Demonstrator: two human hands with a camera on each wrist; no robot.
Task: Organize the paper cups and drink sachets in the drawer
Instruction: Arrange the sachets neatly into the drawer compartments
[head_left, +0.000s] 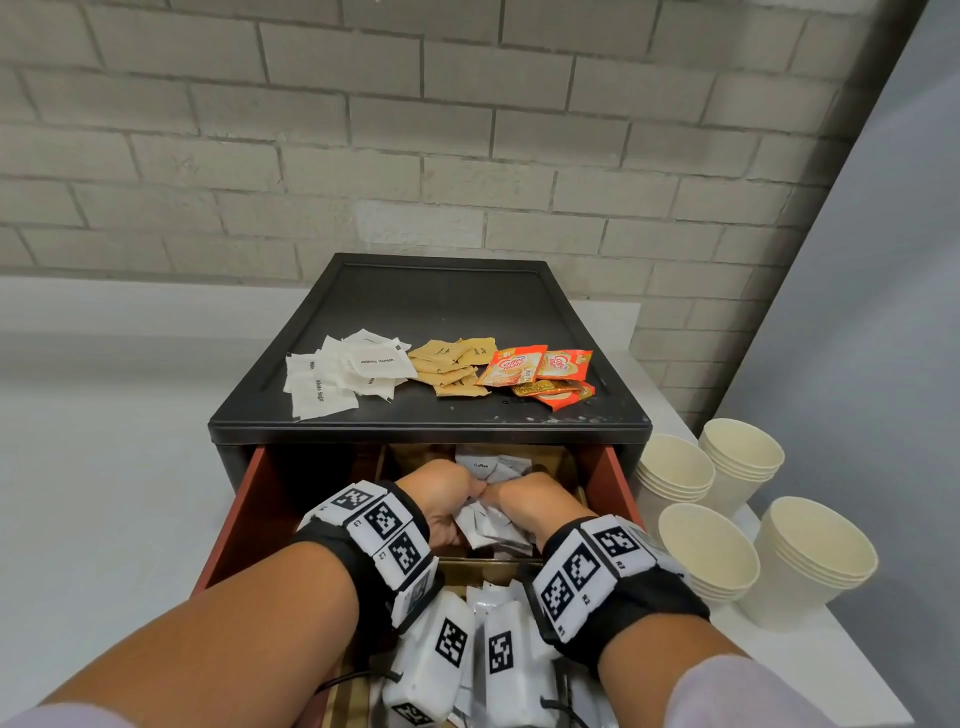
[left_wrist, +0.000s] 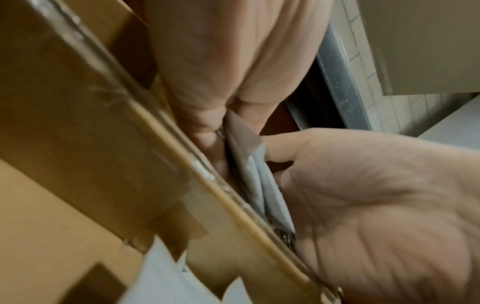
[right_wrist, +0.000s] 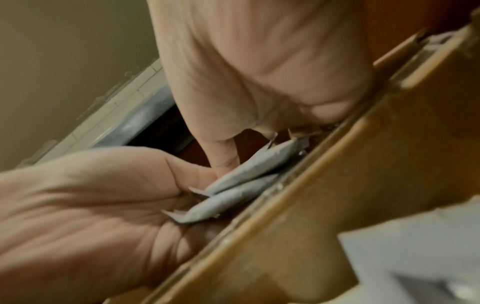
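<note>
My left hand (head_left: 441, 506) and right hand (head_left: 524, 506) cup the white sachets (head_left: 493, 525) between them in the drawer (head_left: 249, 519)'s middle compartment; squaring that bunch looks like the step, lifting it clear probably next

Left hand (head_left: 441, 499) and right hand (head_left: 524, 501) apparently gathering white sachets (head_left: 488, 525), open drawer (head_left: 244, 519), paper cups (head_left: 706, 551) beside

A: What text can we read?
B: "White Sugar" on white sachets (head_left: 343, 376), "Coffee mate" on orange sachets (head_left: 511, 365), "Coffee" on a drawer sachet (head_left: 480, 464).
A: Brown sachets (head_left: 451, 364)?
B: We can't resolve them.
</note>
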